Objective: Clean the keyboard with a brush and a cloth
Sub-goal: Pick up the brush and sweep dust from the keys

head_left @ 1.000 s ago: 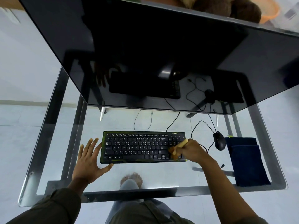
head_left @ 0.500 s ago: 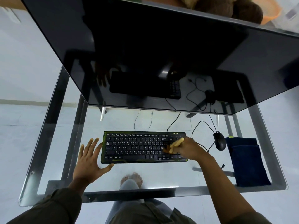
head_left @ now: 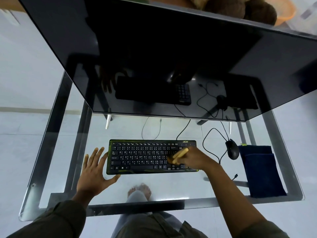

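A black keyboard (head_left: 140, 157) with a green-tinged rim lies on the glass desk (head_left: 171, 189). My right hand (head_left: 192, 159) is closed on a brush with a pale wooden handle (head_left: 180, 154), its head down on the keys at the right of the letter block. My left hand (head_left: 93, 170) lies flat on the glass with fingers spread, touching the keyboard's left end. A folded dark blue cloth (head_left: 260, 170) lies at the desk's right side, apart from both hands.
A big dark monitor (head_left: 163, 57) leans over the desk's back half. A black mouse (head_left: 232, 149) sits between keyboard and cloth, its cable looping behind. A loose cable end lies near the cloth. My foot shows through the glass.
My right hand has slid the brush leftward across the keys, from the number pad area toward the letter block. The left hand and keyboard stay put.
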### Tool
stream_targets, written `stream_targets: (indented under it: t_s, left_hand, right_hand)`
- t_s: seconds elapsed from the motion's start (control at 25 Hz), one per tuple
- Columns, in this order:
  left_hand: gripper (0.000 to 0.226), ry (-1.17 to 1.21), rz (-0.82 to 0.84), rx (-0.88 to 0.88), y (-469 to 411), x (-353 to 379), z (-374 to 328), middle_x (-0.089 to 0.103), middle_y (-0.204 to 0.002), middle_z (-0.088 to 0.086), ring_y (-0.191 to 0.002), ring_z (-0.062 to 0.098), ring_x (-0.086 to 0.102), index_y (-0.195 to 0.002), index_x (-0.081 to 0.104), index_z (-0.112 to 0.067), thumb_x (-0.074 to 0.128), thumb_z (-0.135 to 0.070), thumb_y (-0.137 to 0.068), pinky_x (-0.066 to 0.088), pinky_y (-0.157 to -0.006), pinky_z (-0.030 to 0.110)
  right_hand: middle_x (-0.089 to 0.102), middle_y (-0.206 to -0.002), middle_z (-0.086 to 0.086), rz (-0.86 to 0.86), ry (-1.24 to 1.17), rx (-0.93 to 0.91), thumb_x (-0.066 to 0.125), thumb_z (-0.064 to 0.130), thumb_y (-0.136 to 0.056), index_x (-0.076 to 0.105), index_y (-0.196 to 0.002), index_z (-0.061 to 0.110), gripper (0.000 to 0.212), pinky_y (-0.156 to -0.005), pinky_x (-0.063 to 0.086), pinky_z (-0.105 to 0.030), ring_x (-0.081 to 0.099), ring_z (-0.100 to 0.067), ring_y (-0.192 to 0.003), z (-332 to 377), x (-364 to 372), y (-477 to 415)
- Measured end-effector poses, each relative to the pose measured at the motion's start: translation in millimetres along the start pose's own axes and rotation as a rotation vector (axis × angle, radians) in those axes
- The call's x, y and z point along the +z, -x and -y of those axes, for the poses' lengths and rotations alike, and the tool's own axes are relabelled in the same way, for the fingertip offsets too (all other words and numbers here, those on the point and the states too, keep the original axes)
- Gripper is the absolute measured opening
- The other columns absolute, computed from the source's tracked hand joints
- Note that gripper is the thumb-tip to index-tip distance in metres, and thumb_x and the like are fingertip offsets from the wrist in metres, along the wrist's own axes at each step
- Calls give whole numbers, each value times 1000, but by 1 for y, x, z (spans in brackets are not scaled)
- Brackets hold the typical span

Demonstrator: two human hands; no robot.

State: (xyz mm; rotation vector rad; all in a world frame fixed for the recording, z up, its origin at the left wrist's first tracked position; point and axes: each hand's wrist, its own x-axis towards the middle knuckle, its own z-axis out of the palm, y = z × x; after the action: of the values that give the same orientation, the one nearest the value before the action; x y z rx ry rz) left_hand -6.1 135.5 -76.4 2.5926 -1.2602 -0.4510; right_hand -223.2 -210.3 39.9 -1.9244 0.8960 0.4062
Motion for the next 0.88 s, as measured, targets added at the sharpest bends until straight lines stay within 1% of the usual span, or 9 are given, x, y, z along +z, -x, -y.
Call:
stream_targets:
  t_s: [0.12,0.16,0.24,0.28,0.4,0.52,0.68,0.8,0.88]
  left_hand:
    - [102,-2,-1,0,-1,1,-1,25,-165,7,-156,26,11,-153,36,-21,47,-86,-75,15,-123,60]
    - [102,-3,-3,-1,-1,1,-1,25,-165,7,-156,25,10,-153,35,-21,47,-86,-75,14,-123,60]
    - [102,0,2,-1,0,0,0,24,-165,7,-156,25,10,-153,35,-21,47,-86,-75,14,-123,60]
    - [102,1,4,0,0,0,1,24,-165,7,-156,26,10,-153,35,-21,47,-86,-75,14,-123,60]
    - [102,-4,-7,1,0,0,-2,25,-165,8,-156,26,11,-152,36,-21,46,-86,-75,15,-123,61]
    - [101,3,-5,2,0,-1,0,25,-165,8,-155,27,12,-152,36,-21,44,-87,-76,15,-123,61]
    - [101,1,-8,0,0,-1,-2,25,-165,7,-155,26,11,-152,36,-21,45,-86,-75,15,-123,60]
    - [101,10,0,2,0,-1,0,25,-165,7,-156,26,11,-152,35,-21,45,-86,-75,14,-123,60]
    - [102,4,0,0,1,-1,-2,25,-165,7,-155,26,12,-152,36,-21,44,-87,-75,14,-123,60]
  right_hand:
    - [78,-95,10,-237,-48,-31,73,26,-88,79,-100,27,14,-80,58,-32,72,-11,-82,1,3,-1]
    - [78,-95,11,-221,-50,-39,74,28,-87,80,-100,28,15,-82,59,-34,72,-12,-84,1,2,-3]
    - [78,-92,11,22,-8,-18,76,27,-84,80,-97,27,14,-85,59,-35,73,-13,-89,3,8,-5]
    - [78,-91,11,59,10,-11,76,26,-84,79,-98,27,14,-85,59,-34,72,-12,-89,4,12,-5]
    - [77,-100,13,-193,-19,-52,73,33,-88,77,-105,28,18,-91,57,-32,70,-5,-95,6,14,-6]
    - [76,-98,14,59,17,-42,75,27,-87,79,-104,24,18,-89,56,-30,70,-6,-96,16,18,-4]
    - [76,-102,14,-209,4,-98,71,31,-91,77,-109,29,20,-84,56,-25,68,2,-90,21,19,-5]
    - [76,-99,11,73,32,-79,74,29,-88,78,-107,27,19,-77,55,-21,67,5,-82,28,25,-6]
    - [76,-107,8,-84,0,-90,72,30,-90,77,-110,27,21,-87,55,-26,69,-4,-94,31,29,-8]
